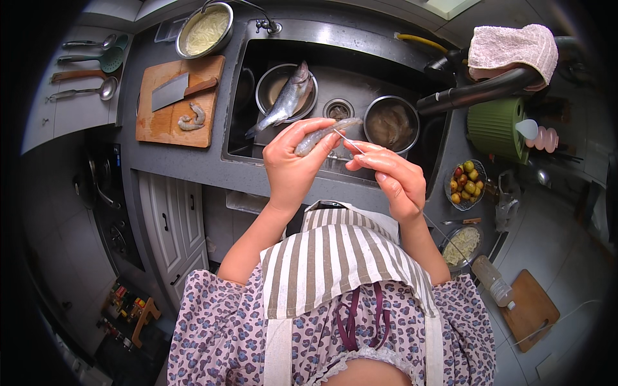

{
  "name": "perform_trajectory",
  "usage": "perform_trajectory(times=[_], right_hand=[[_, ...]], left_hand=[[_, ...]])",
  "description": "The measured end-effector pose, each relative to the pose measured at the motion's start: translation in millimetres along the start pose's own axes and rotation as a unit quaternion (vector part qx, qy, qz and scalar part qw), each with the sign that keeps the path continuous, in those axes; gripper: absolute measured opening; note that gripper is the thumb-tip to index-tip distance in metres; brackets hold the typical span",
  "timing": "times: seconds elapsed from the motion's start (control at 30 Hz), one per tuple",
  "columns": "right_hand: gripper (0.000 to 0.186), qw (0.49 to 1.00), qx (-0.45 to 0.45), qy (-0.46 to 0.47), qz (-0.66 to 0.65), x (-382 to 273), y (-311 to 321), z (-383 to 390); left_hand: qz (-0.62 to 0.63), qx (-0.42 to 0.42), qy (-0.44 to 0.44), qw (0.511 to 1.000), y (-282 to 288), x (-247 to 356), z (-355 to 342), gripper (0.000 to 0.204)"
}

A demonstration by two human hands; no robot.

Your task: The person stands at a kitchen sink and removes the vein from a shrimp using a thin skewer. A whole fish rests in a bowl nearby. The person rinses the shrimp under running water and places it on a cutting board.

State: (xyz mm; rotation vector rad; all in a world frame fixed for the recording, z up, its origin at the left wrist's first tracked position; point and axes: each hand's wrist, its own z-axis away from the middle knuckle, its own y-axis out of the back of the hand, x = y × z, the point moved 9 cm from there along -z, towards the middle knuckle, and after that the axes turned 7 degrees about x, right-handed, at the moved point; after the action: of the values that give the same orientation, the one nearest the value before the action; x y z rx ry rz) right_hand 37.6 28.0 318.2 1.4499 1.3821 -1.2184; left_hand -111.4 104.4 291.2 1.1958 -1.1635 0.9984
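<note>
Over the near edge of the sink [360, 77], my left hand [290, 164] pinches a grey raw shrimp [313, 140] between thumb and fingers. My right hand [398, 180] grips a thin pale stick like a toothpick [348, 139], its tip against or close to the shrimp's side. Beyond my right fingers, a metal bowl [417, 132] in the sink holds more shrimp [390, 121] in cloudy water. To its left a whole fish [293, 96] lies across another metal bowl [259, 96], tail over the rim. Between the bowls is the drain [337, 108] with scraps in it.
Left of the sink, a cutting board [147, 132] carries a cleaver [170, 92] and peeled shrimp [192, 119]. A bowl of pale shreds [207, 32] stands behind. On the right are a faucet-like black pipe [463, 96] with a towel [512, 51], and a fruit bowl [466, 185].
</note>
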Motion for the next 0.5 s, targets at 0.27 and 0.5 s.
perform_trajectory(times=[0.27, 0.5], right_hand=[[0.034, 1.000, -0.006, 0.009, 0.002, -0.9, -0.5, 0.3], [0.034, 1.000, 0.000, 0.006, 0.002, -1.6, -1.5, -0.7]], left_hand=[[-0.007, 0.007, -0.012, 1.000, 0.7, -1.3, 0.5, 0.018], [-0.024, 0.015, -0.025, 0.999, 1.6, 3.7, 0.5, 0.019]])
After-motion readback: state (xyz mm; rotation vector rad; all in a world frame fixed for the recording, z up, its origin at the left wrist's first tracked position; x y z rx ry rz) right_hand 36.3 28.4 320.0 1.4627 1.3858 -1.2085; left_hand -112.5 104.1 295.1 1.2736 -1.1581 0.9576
